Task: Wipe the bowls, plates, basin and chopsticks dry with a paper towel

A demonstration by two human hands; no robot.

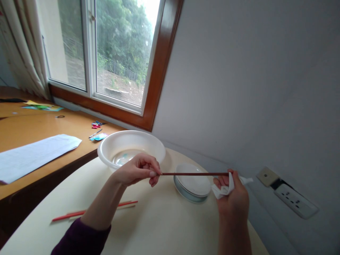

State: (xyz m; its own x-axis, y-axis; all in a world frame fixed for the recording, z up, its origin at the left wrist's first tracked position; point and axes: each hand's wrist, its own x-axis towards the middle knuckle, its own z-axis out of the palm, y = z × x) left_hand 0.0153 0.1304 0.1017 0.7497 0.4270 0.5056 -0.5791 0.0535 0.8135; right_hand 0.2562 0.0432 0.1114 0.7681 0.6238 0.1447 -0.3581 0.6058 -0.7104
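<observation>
A dark brown chopstick (193, 174) stretches level between my hands above the round table. Its left end is pinched between the thumb and fingers of my left hand (139, 170). My right hand (235, 196) is closed around the other end with a crumpled white tissue (224, 190), which covers that tip. Behind and below the chopstick is a stack of plates (192, 184), white on top and pale blue-green underneath. Red and light wooden chopsticks (70, 214) lie on the table, partly hidden by my left forearm.
A large white basin (106, 148) stands at the back of the round cream table (159, 230). Left of it, a wooden desk (77, 124) holds a white paper sheet (39, 154), a pen and small coloured items. A wall socket (294, 200) is at right.
</observation>
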